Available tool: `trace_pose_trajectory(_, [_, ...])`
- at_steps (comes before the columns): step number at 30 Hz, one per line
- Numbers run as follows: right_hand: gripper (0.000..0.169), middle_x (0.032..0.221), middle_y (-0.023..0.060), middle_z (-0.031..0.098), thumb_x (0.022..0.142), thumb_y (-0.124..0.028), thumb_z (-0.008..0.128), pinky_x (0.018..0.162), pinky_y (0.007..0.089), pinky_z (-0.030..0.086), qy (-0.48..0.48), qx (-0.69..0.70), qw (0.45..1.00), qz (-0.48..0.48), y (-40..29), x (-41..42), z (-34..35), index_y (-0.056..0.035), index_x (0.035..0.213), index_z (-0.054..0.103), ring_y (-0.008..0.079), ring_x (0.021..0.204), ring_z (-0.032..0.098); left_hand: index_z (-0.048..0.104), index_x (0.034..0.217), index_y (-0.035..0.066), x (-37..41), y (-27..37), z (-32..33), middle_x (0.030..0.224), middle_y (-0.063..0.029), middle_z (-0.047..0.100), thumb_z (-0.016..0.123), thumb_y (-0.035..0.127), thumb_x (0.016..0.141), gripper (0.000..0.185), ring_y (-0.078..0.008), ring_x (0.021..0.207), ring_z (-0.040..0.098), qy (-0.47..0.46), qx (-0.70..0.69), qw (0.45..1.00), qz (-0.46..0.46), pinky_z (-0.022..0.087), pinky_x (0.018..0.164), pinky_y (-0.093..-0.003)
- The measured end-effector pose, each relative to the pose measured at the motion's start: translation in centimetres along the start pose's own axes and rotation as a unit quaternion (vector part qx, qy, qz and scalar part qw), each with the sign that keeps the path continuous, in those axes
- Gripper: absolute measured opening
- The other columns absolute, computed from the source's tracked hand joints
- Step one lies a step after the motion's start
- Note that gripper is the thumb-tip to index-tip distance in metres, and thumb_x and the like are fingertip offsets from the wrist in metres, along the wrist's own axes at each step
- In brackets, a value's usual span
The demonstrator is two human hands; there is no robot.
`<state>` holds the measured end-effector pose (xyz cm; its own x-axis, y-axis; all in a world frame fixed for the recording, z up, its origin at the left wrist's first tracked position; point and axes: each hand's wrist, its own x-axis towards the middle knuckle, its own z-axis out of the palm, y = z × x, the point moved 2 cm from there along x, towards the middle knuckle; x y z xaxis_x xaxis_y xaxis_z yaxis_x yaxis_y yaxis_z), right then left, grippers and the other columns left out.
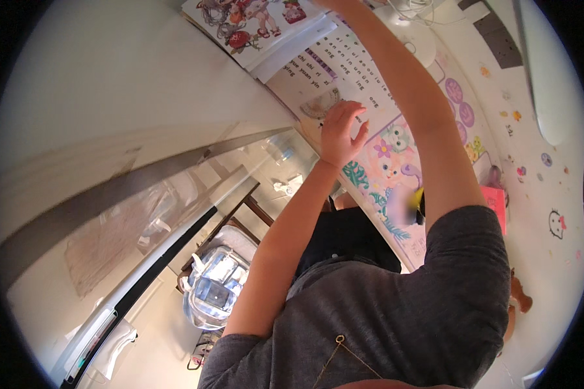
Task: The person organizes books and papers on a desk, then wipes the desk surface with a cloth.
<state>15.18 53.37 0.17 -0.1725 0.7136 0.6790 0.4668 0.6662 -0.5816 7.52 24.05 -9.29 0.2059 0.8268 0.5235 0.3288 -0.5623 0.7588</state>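
Note:
My left hand point(343, 133) hovers over or rests on a printed desk mat point(384, 141); contact cannot be made out. Its fingers are curled and apart, with nothing between thumb and fingers. Just beyond the fingertips lies a clear protractor point(316, 104). Printed syllables in rows cover the mat's far part, and cartoon animals with flowers fill the nearer part. My right arm point(418, 92) stretches across the mat to the top edge, where the right hand is nearly all cut off. Beside it is a picture sheet or book point(253, 29) with a cartoon figure and strawberries.
A white lamp base point(416, 46) with a white cable point(418, 19) stands at the far right. A pink-red booklet point(495, 206) lies by my right upper arm. Stickers dot the white desktop point(530, 185). Below left, a clear-and-blue backpack point(216, 287) sits on a chair. A pale panel point(126, 73) borders the desk.

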Motion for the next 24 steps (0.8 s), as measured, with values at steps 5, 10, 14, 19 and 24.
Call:
trace_pose_trajectory(5, [0.034, 0.100, 0.0062, 0.072, 0.078, -0.030, 0.082, 0.088, 0.0367, 0.054, -0.315, -0.001, 0.914, 0.258, -7.7, -15.8, -0.5, -0.0128, 0.106, 0.072, 0.0223, 0.094, 0.069, 0.065, 0.116, 0.008, -2.9, 0.8, -1.5, 0.122, -0.0093, 0.065, 0.076, 0.014, 0.081, 0.037, -0.0319, 0.117, 0.060, -0.139, 0.052, 0.988, 0.052, 0.048, 0.098, -0.0467])
trace_pose_trajectory(10, [0.057, 0.120, 0.0101, 0.061, 0.065, -0.027, 0.090, 0.093, 0.0452, 0.053, -0.327, -0.140, 0.921, 0.162, -11.5, -21.3, -1.3, -0.0120, 0.113, 0.065, 0.0339, 0.114, 0.060, 0.063, 0.123, 0.008, -3.1, 1.3, -1.3, 0.127, -0.0119, 0.064, 0.075, 0.021, 0.084, 0.043, -0.0334, 0.120, 0.058, -0.234, 0.120, 0.964, 0.027, 0.046, 0.099, -0.0496])
trace_pose_trajectory(14, [0.052, 0.111, 0.0115, 0.063, 0.063, -0.023, 0.091, 0.090, 0.0463, 0.054, -0.373, -0.144, 0.886, 0.236, -11.9, -20.8, -0.8, -0.0100, 0.104, 0.062, 0.0348, 0.115, 0.060, 0.063, 0.124, 0.008, -3.2, 1.4, -1.6, 0.126, -0.0123, 0.064, 0.074, 0.022, 0.085, 0.043, -0.0342, 0.117, 0.059, -0.231, 0.129, 0.964, 0.028, 0.045, 0.099, -0.0500])
trace_pose_trajectory(19, [0.032, 0.097, 0.0092, 0.066, 0.068, -0.018, 0.083, 0.083, 0.0444, 0.052, -0.336, -0.120, 0.906, 0.228, -10.7, -21.1, -1.4, -0.0107, 0.091, 0.063, 0.0329, 0.101, 0.064, 0.064, 0.122, 0.008, -3.0, 1.2, -0.9, 0.125, -0.0105, 0.065, 0.073, 0.020, 0.084, 0.041, -0.0328, 0.119, 0.059, -0.229, 0.125, 0.965, 0.025, 0.047, 0.100, -0.0476])
trace_pose_trajectory(24, [0.015, 0.075, 0.0056, 0.072, 0.093, -0.016, 0.062, 0.055, 0.0291, 0.049, 0.010, 0.144, 0.914, 0.379, -5.5, -15.1, -3.7, -0.0032, 0.098, 0.070, 0.0133, 0.055, 0.065, 0.066, 0.124, 0.010, -2.5, 1.4, -1.5, 0.137, -0.0057, 0.063, 0.071, 0.018, 0.085, 0.039, -0.0294, 0.130, 0.057, -0.197, 0.122, 0.972, 0.029, 0.049, 0.104, -0.0440])
